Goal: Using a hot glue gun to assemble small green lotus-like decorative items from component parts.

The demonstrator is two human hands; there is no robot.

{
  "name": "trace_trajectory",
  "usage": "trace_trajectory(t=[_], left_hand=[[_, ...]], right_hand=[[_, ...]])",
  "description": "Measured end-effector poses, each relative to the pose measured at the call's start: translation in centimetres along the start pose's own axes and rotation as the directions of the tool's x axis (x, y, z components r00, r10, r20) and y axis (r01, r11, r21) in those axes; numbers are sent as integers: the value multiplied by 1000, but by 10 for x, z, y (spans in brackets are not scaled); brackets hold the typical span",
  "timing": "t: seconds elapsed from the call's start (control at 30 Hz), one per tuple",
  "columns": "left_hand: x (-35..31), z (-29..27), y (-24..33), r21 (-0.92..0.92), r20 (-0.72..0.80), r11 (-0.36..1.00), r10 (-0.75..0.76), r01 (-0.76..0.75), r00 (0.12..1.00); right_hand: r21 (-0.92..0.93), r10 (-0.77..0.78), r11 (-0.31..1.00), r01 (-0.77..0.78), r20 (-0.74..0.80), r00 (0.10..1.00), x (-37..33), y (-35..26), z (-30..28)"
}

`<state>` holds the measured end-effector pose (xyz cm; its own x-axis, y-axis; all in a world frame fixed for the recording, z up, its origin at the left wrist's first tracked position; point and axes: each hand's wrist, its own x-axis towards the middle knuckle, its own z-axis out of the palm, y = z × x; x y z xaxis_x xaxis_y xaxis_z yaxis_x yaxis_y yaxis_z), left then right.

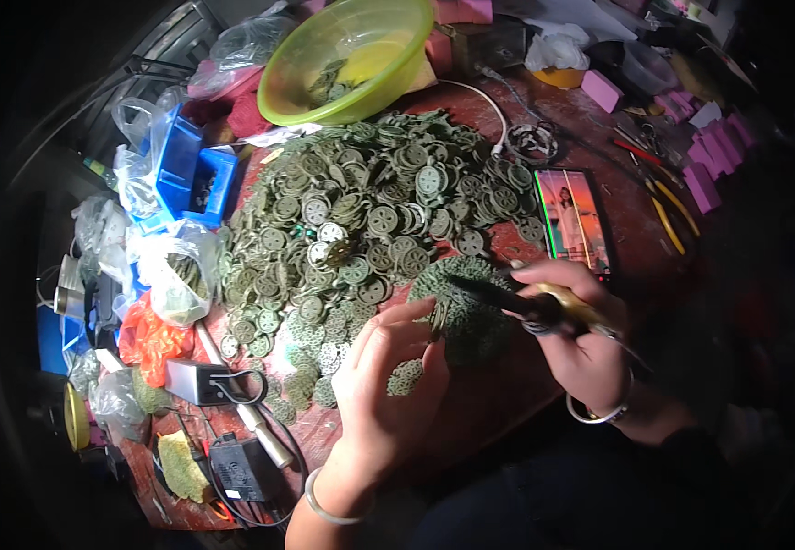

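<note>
My left hand (386, 371) pinches a small round metal piece (438, 319) on edge between thumb and fingers. In my right hand (585, 353) is a dark handheld tool (498, 298) with a yellowish part (573, 304); its tip points left, toward the pinched piece, and its exact kind is unclear. Under both hands lies a large round green speckled disc (471, 341). Beyond it spreads a big heap of coin-like openwork metal discs (383, 220), and several flatter speckled discs (310, 362) lie left of my left hand.
A yellow-green basin (301, 110) holding some discs stands behind the heap. A lit phone (573, 220) and yellow-handled pliers (668, 225) lie right. Blue bins (177, 170), plastic bags (177, 275), a grey box (194, 380) and a black corded adapter (243, 467) crowd the left.
</note>
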<state>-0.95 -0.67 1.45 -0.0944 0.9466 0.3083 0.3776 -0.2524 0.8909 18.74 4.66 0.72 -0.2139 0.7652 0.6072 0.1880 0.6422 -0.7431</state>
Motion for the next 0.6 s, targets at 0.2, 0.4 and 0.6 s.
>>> trace_trajectory(t=[0.2, 0.4, 0.6], left_hand=[[19, -46, -20, -722, 138, 614, -325, 319, 936], [24, -50, -24, -903, 400, 57, -245, 425, 883], [22, -42, -9, -540, 250, 641, -497, 545, 831]], right_hand=[[84, 134, 987, -135, 23, 991, 1, 8, 14], [86, 180, 979, -184, 53, 982, 1, 3, 13], [-36, 103, 994, -102, 20, 994, 1, 6, 9]])
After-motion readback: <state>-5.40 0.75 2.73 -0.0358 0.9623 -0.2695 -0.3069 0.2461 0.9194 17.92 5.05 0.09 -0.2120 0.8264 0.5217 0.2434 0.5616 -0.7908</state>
